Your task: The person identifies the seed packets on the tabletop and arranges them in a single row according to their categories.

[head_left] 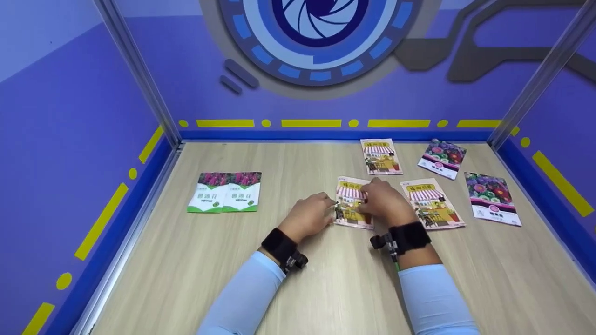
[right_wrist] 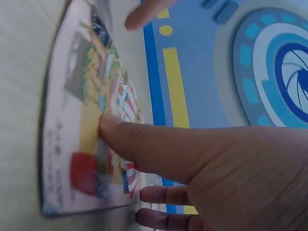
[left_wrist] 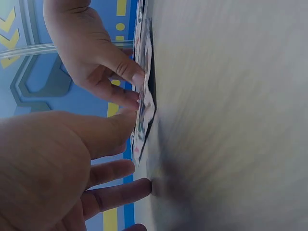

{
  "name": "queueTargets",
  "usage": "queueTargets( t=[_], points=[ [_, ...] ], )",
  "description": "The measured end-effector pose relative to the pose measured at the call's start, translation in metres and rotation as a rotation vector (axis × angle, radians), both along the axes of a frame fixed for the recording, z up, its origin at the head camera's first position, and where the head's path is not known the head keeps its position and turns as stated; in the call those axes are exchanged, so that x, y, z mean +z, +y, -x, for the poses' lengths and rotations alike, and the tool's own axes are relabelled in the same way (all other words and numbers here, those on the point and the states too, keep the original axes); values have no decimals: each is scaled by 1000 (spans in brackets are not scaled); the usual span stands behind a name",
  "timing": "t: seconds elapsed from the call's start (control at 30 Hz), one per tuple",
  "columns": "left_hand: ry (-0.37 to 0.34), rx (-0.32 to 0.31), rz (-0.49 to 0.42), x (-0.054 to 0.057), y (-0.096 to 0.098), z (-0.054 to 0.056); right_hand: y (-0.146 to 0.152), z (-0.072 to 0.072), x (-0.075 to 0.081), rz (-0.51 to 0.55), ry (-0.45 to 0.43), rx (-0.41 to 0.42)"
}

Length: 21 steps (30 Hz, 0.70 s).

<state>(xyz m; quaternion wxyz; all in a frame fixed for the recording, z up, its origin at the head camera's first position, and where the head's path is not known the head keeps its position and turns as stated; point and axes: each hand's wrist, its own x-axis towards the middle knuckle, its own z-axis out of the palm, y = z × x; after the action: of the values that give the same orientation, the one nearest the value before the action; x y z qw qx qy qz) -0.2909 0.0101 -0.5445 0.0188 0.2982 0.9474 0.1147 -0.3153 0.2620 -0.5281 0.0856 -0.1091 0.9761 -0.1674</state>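
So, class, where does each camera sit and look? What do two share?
Head: above, looking forward and down at the pale wood-grain table; left hand, right hand, light-blue sleeves.
Left wrist: low, looking across the table; both hands.
Right wrist: low, facing the flat pink packet; right hand, left fingertip.
Wrist views share that packet.

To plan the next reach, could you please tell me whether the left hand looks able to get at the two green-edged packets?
Probably yes: the left hand has only bare tabletop between it and the two green-edged packets.
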Motion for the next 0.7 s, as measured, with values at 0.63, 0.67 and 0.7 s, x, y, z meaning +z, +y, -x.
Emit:
queueTargets(
  t=[0.63,0.67,0.7],
  points=[
    [34,215,123,6,-33,9,-65,-11,-4,-21,102,295],
    [41,227,126,7,-35,9,-68,-12,-4,-33,117,313],
    [47,240,124,7,-37,9,-70,-13,-4,-39,124,325]
  ],
)
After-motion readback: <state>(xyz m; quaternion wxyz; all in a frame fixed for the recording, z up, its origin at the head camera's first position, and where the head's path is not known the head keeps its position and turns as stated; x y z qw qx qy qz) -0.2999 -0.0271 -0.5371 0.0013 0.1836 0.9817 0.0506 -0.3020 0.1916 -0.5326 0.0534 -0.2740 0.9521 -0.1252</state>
